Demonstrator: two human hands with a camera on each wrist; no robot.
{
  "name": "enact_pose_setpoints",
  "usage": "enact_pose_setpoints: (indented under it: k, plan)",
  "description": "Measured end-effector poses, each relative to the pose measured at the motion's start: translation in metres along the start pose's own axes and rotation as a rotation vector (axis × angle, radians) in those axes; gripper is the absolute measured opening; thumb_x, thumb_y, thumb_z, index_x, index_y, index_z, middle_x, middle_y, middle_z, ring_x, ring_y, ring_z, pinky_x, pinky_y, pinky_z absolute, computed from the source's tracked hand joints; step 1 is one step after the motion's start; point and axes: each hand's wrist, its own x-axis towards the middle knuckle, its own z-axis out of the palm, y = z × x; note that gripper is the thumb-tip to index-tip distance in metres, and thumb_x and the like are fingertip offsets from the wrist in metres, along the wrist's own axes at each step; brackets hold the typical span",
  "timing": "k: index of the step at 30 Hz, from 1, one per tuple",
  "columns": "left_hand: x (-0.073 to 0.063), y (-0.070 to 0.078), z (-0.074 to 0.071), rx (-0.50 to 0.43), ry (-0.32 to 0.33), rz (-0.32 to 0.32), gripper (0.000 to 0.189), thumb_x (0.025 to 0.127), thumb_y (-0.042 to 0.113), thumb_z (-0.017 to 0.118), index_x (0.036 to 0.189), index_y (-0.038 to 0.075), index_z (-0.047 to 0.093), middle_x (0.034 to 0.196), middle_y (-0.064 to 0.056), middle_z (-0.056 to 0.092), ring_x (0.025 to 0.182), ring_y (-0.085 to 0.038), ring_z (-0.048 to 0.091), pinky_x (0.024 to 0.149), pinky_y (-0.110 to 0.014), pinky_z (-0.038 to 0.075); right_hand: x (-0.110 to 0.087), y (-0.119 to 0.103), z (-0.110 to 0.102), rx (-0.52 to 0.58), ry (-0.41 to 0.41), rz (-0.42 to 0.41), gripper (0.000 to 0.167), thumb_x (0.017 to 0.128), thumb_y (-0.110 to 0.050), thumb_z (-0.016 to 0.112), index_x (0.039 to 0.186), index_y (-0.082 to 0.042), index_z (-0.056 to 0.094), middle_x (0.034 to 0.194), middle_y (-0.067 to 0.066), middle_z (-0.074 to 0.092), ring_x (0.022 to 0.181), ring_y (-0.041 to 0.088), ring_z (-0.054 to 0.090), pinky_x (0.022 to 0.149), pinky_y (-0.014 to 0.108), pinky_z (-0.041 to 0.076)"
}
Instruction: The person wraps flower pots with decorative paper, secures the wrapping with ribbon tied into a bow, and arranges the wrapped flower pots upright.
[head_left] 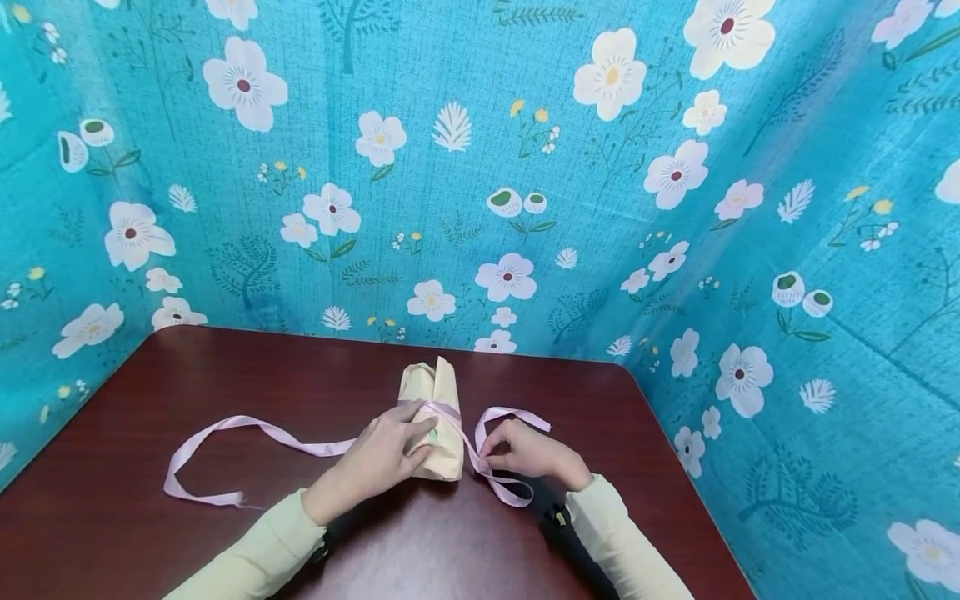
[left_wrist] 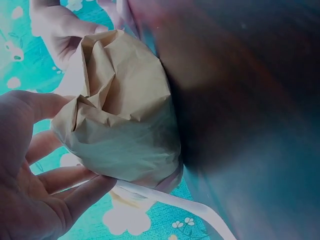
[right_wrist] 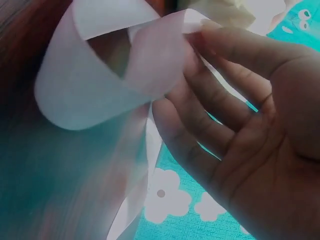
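Observation:
A parcel wrapped in cream paper (head_left: 448, 457) lies on the table, with a pink ribbon (head_left: 450, 409) passing around its middle. My left hand (head_left: 384, 446) rests on top of the parcel, fingers spread and lightly bent. In the left wrist view, its fingertips press the paper (left_wrist: 125, 145) near the folded end, one right at the ribbon (left_wrist: 165, 197). Right of the parcel, my right hand (head_left: 528, 454) pinches the ribbon between thumb and fingertips. A loop of ribbon (right_wrist: 75, 95) hangs from that pinch in the right wrist view.
Across the table's left side (head_left: 97, 467) curves the other, loose ribbon tail (head_left: 176, 467), its end frayed. A blue flowered cloth (head_left: 450, 167) hangs behind the table and along its sides. Dark bands (head_left: 558, 521) sit at both wrists.

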Motion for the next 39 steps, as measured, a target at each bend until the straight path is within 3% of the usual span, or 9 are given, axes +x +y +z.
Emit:
enact_pose_setpoints:
  k: [3, 7, 13, 18, 23, 27, 32, 35, 39]
  plan:
    - [0.000, 0.001, -0.002, 0.005, -0.003, 0.007, 0.038, 0.081, 0.018, 0.084, 0.117, 0.007, 0.077, 0.126, -0.025, 0.066, 0.113, -0.037, 0.068, 0.092, -0.048, 0.056, 0.003, -0.002, -0.002, 0.015, 0.008, -0.020, 0.012, 0.096, -0.008, 0.069, 0.091, -0.010, 0.079, 0.079, 0.001, 0.071, 0.073, -0.002, 0.053, 0.066, 0.017, 0.050]
    - [0.001, 0.002, -0.004, 0.020, -0.039, -0.010, 0.038, 0.084, 0.020, 0.082, 0.119, 0.008, 0.076, 0.128, -0.025, 0.066, 0.114, -0.038, 0.067, 0.092, -0.049, 0.056, 0.012, -0.004, -0.003, 0.049, 0.092, -0.024, 0.015, 0.099, -0.014, 0.065, 0.097, -0.010, 0.079, 0.085, 0.002, 0.072, 0.080, 0.000, 0.057, 0.073, 0.020, 0.052]
    - [0.001, 0.003, -0.002, 0.024, -0.061, -0.030, 0.039, 0.086, 0.020, 0.081, 0.122, 0.007, 0.075, 0.130, -0.026, 0.065, 0.117, -0.039, 0.066, 0.094, -0.049, 0.055, 0.031, -0.005, 0.000, 0.126, 0.209, 0.025, 0.011, 0.096, -0.012, 0.069, 0.091, -0.010, 0.078, 0.075, 0.001, 0.069, 0.066, 0.004, 0.055, 0.061, 0.020, 0.049]
    - [-0.001, 0.003, -0.002, 0.025, -0.068, -0.026, 0.039, 0.086, 0.021, 0.080, 0.123, 0.007, 0.074, 0.131, -0.027, 0.064, 0.116, -0.039, 0.066, 0.094, -0.050, 0.055, 0.040, -0.008, 0.002, 0.179, 0.254, 0.078, 0.006, 0.091, -0.009, 0.075, 0.096, -0.005, 0.074, 0.076, -0.001, 0.071, 0.066, 0.010, 0.061, 0.062, 0.026, 0.054]
    - [0.001, 0.002, -0.003, 0.025, -0.055, -0.022, 0.039, 0.087, 0.022, 0.080, 0.122, 0.007, 0.075, 0.130, -0.027, 0.064, 0.115, -0.040, 0.066, 0.095, -0.050, 0.055, 0.051, 0.006, -0.001, 0.337, 0.169, 0.107, 0.032, 0.091, -0.007, 0.076, 0.118, 0.001, 0.060, 0.074, 0.013, 0.069, 0.059, 0.031, 0.066, 0.059, 0.040, 0.059]
    - [0.003, 0.001, -0.005, 0.015, -0.048, -0.024, 0.038, 0.086, 0.020, 0.081, 0.121, 0.006, 0.075, 0.130, -0.028, 0.064, 0.116, -0.040, 0.066, 0.096, -0.050, 0.054, 0.056, 0.009, -0.007, 0.368, 0.057, 0.080, 0.017, 0.095, -0.006, 0.070, 0.107, 0.002, 0.062, 0.071, 0.021, 0.062, 0.060, 0.045, 0.060, 0.058, 0.053, 0.057]
    - [0.004, 0.002, -0.006, 0.009, -0.069, -0.018, 0.037, 0.085, 0.020, 0.081, 0.119, 0.006, 0.075, 0.129, -0.027, 0.065, 0.119, -0.041, 0.065, 0.098, -0.050, 0.053, 0.055, 0.006, -0.008, 0.177, 0.074, 0.039, 0.006, 0.098, -0.007, 0.065, 0.093, -0.004, 0.062, 0.074, 0.008, 0.060, 0.066, 0.019, 0.058, 0.062, 0.032, 0.055]
    - [0.005, 0.002, -0.006, -0.002, -0.076, 0.002, 0.038, 0.085, 0.018, 0.081, 0.119, 0.005, 0.075, 0.128, -0.027, 0.065, 0.119, -0.040, 0.065, 0.096, -0.050, 0.054, 0.056, 0.000, -0.005, -0.024, 0.170, 0.052, 0.011, 0.094, -0.010, 0.064, 0.085, -0.010, 0.058, 0.069, -0.005, 0.052, 0.063, 0.005, 0.049, 0.057, 0.020, 0.042]
    - [0.007, 0.002, -0.006, -0.013, -0.076, 0.007, 0.038, 0.083, 0.017, 0.082, 0.118, 0.005, 0.075, 0.127, -0.026, 0.066, 0.119, -0.039, 0.065, 0.096, -0.050, 0.054, 0.061, -0.007, 0.003, -0.297, 0.327, 0.126, 0.020, 0.085, -0.016, 0.066, 0.074, -0.018, 0.050, 0.066, -0.010, 0.044, 0.059, 0.004, 0.044, 0.052, 0.021, 0.036]
